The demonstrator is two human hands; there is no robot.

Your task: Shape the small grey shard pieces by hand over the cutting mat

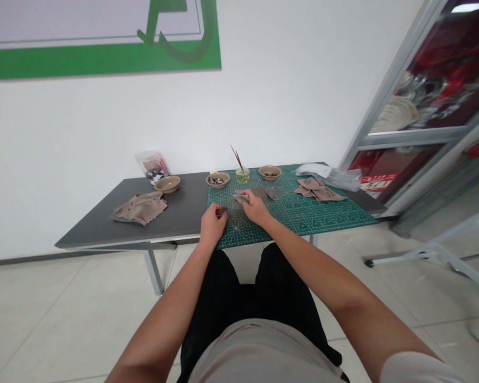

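Note:
My left hand [213,225] is closed above the front part of the green cutting mat [303,215]. Its curled fingers pinch a small dark piece [224,209], too small to make out further. To its right and slightly farther back, my right hand [257,208] is closed on a small, thin grey sheet [239,197], perhaps folded. The two hands are apart. Just beyond my right hand, a brown flat piece [258,192] and a grey piece [271,192] lie on the mat.
Along the back stand a bowl of small pieces [218,181], a glass jar with thin sticks [242,176] and another bowl [270,173]. A brown cloth [318,189] and plastic bag [345,178] lie right. Leftward are a cloth [140,207], bowl [167,184] and clear tub [151,165].

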